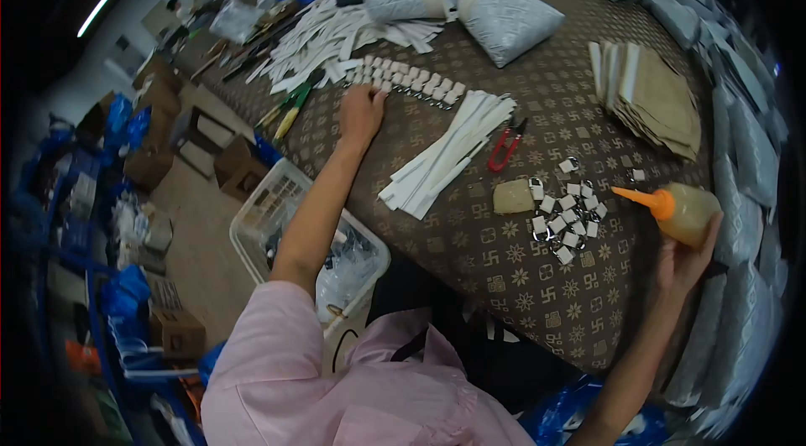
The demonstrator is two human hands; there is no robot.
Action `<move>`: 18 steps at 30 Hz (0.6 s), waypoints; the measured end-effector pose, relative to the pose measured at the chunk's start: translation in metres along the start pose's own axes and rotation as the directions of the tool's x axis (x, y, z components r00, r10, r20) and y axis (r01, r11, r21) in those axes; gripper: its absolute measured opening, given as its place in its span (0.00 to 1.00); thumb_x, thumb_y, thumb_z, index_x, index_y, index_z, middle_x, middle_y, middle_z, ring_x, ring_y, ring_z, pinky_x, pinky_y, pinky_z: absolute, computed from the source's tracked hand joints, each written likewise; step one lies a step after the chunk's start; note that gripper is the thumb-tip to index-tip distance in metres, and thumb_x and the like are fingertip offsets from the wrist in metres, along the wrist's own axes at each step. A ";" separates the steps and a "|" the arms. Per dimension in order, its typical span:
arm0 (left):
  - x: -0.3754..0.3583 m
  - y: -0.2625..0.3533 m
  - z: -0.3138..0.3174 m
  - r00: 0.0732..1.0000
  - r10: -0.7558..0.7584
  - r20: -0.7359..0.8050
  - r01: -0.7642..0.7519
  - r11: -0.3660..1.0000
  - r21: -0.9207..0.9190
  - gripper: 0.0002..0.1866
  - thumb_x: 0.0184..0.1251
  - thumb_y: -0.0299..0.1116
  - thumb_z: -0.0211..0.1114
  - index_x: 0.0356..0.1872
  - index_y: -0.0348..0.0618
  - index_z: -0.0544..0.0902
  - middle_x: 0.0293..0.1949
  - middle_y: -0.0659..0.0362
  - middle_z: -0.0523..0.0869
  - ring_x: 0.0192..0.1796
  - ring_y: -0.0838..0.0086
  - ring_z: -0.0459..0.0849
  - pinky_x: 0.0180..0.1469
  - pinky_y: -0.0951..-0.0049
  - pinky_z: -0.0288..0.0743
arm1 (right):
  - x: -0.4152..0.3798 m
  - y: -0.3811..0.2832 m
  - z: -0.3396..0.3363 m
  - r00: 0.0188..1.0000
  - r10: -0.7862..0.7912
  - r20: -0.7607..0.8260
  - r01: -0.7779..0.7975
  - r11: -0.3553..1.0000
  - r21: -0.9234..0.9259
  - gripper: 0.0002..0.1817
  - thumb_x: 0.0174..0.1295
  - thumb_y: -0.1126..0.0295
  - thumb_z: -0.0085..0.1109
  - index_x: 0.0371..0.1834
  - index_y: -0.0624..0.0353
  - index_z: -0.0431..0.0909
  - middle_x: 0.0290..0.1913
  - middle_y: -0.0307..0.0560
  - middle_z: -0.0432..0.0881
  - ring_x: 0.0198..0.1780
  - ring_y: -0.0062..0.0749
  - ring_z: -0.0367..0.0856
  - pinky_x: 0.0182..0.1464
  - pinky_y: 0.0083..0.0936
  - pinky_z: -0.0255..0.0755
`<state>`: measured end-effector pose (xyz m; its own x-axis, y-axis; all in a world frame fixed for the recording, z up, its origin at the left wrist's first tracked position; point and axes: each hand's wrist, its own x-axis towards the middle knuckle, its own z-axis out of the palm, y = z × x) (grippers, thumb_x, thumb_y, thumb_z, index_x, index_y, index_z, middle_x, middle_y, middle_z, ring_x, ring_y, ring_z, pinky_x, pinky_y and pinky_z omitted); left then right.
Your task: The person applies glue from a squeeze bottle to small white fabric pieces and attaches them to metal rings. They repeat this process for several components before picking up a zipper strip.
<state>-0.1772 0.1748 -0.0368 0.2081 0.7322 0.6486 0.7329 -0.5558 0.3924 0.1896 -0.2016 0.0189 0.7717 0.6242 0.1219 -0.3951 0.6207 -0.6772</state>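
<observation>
My left hand (363,113) reaches to the near left end of rows of small cream pieces with metal rings (411,81); its fingertips touch or nearly touch them, and what they pinch is hidden. In my right hand (678,266) is a glue bottle (687,213) with an orange nozzle pointing left. Left of the nozzle lies a loose pile of white tabs with metal rings (571,219), beside a yellowish block (512,197). A bundle of white strips (449,152) lies between the rows and red-handled snips (504,148).
Green-handled pliers (294,106) lie left of my left hand. Brown folded fabric (651,98) is at the right, grey quilted pieces (508,18) and a heap of white strips (319,39) at the back. A white basket (243,232) stands below the table's left edge.
</observation>
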 end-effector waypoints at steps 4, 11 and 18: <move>0.009 0.001 0.007 0.993 -0.046 0.110 0.050 0.998 -0.035 0.08 0.55 0.33 0.63 0.28 0.37 0.81 0.29 0.48 0.79 0.35 0.55 0.78 0.39 0.60 0.70 | 0.001 0.001 -0.013 0.996 -0.052 -0.072 0.055 0.998 0.038 0.23 0.64 0.56 0.51 0.55 0.60 0.67 0.52 0.48 0.74 0.52 0.38 0.76 0.46 0.38 0.78; -0.018 0.003 -0.012 1.000 -0.014 0.028 0.013 1.000 0.023 0.10 0.54 0.34 0.64 0.32 0.37 0.81 0.32 0.49 0.81 0.35 0.61 0.80 0.40 0.65 0.71 | 0.001 0.001 0.001 0.991 -0.054 -0.124 0.052 0.998 -0.022 0.24 0.62 0.55 0.52 0.54 0.62 0.67 0.51 0.50 0.74 0.50 0.39 0.77 0.42 0.37 0.80; -0.053 0.102 -0.065 0.977 0.154 0.146 -0.094 0.931 -0.353 0.06 0.56 0.28 0.62 0.33 0.36 0.79 0.32 0.51 0.79 0.36 0.63 0.79 0.40 0.68 0.72 | 0.006 0.001 -0.010 0.999 0.003 -0.054 -0.005 0.999 -0.044 0.25 0.63 0.57 0.53 0.56 0.64 0.65 0.54 0.55 0.71 0.55 0.44 0.74 0.48 0.42 0.78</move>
<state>-0.1558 0.0541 0.0115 0.4108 0.6876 0.5987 0.4341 -0.7250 0.5348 0.1987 -0.2021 0.0116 0.7965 0.5993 0.0803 -0.3768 0.5958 -0.7093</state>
